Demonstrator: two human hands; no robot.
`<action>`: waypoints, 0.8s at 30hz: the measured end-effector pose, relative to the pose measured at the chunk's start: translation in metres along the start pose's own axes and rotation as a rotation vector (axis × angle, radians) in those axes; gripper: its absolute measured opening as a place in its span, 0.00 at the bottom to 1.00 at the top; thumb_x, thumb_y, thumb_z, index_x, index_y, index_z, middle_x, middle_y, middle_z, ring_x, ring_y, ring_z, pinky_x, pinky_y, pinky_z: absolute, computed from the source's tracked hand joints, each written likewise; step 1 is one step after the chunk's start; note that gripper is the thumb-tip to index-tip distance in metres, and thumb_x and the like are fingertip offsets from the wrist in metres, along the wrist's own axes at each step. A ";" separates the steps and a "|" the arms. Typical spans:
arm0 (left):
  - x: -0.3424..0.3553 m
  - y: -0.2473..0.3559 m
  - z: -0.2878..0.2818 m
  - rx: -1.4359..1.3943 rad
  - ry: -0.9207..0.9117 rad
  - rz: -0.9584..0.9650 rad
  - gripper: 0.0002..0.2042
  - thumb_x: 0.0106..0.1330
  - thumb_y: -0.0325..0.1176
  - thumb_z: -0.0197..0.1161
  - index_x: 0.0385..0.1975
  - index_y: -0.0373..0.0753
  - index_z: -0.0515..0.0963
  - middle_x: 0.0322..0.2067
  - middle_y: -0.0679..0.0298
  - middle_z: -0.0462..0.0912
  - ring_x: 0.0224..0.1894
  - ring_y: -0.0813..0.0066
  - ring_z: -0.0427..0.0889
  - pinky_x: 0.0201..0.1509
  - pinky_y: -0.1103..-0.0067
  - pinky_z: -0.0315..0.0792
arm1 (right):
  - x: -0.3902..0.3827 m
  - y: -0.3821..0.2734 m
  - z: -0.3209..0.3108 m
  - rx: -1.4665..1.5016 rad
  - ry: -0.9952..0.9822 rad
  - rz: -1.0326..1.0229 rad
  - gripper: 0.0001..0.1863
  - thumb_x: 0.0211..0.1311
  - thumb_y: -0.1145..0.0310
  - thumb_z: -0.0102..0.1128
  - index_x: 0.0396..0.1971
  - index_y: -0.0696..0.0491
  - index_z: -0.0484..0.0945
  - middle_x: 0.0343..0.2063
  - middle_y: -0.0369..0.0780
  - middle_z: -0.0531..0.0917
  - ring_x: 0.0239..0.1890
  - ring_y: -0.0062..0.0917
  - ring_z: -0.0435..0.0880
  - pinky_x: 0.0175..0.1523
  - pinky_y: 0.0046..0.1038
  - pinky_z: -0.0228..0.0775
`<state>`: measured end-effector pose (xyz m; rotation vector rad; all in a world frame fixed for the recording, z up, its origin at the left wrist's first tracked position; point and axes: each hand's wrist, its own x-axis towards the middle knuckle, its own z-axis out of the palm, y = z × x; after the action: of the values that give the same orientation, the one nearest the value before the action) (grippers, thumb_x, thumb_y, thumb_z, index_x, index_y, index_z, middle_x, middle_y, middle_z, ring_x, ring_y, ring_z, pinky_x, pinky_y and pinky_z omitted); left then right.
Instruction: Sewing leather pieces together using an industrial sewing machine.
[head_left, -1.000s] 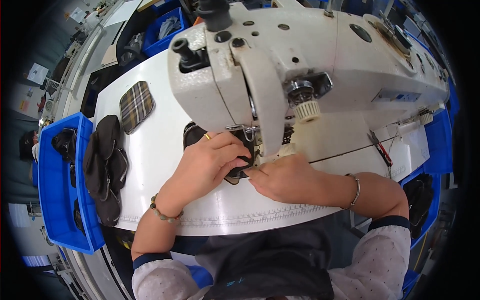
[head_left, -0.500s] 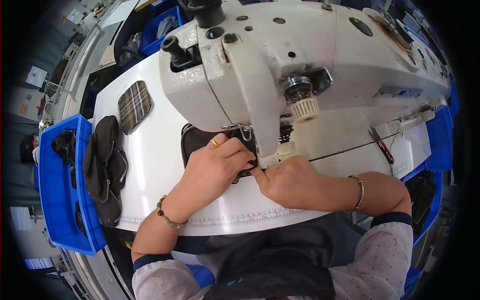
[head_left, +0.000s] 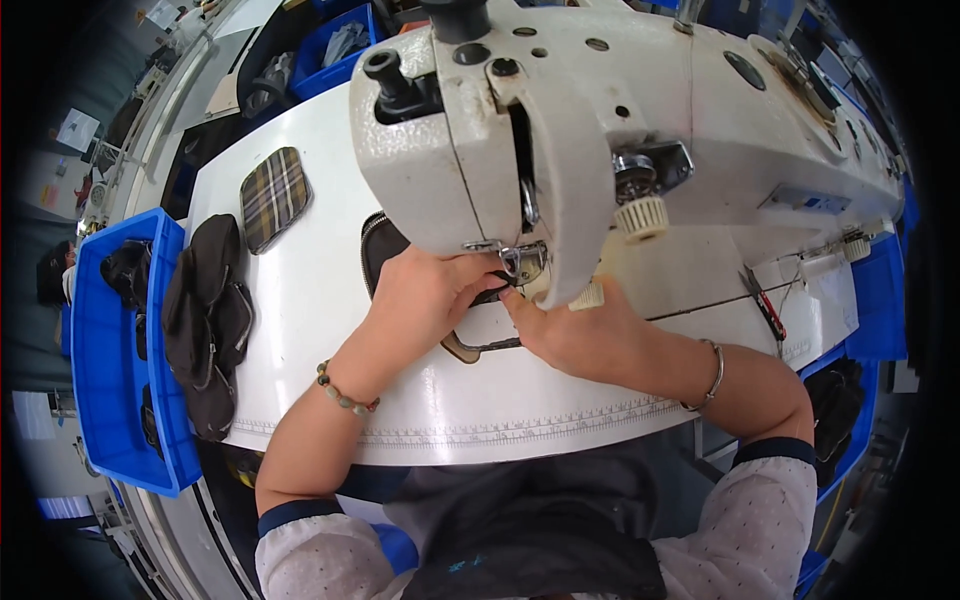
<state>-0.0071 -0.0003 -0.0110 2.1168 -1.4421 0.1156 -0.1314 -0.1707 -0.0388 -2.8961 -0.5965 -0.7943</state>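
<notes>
A dark fabric piece with a zipper along its curved edge (head_left: 378, 250) lies under the head of a white sewing machine (head_left: 430, 165). My left hand (head_left: 425, 292) is closed on this piece, its fingertips pinching the edge beside the presser foot (head_left: 515, 262). From the other side my right hand (head_left: 590, 335) pinches the same edge, thumb and index finger almost meeting the left fingertips. Both hands cover most of the piece, and the needle point is hidden. A small tan-edged flap (head_left: 460, 348) shows below my left hand.
Left on the white table (head_left: 310, 400) lie a plaid fabric panel (head_left: 275, 200) and a stack of dark zippered pouches (head_left: 207, 325). Beyond them stands a blue bin (head_left: 120, 400) with dark pieces. Red-handled thread snips (head_left: 765, 305) rest at right, near another blue bin (head_left: 850, 425).
Both hands have moved farther in toward the presser foot with the fabric. The tan-edged flap shows more now. The whole view has shifted slightly, with the machine appearing farther right.
</notes>
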 end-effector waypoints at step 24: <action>0.003 -0.004 -0.009 -0.297 -0.111 -0.155 0.09 0.53 0.28 0.71 0.35 0.40 0.86 0.35 0.57 0.85 0.39 0.56 0.82 0.44 0.72 0.76 | 0.007 0.008 -0.007 0.221 -0.077 0.060 0.05 0.47 0.77 0.58 0.27 0.55 0.75 0.16 0.33 0.73 0.18 0.25 0.77 0.21 0.26 0.64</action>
<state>-0.0007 0.0032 -0.0036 2.0027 -1.2612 -0.2640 -0.1257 -0.1764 -0.0292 -2.7373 -0.5620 -0.5718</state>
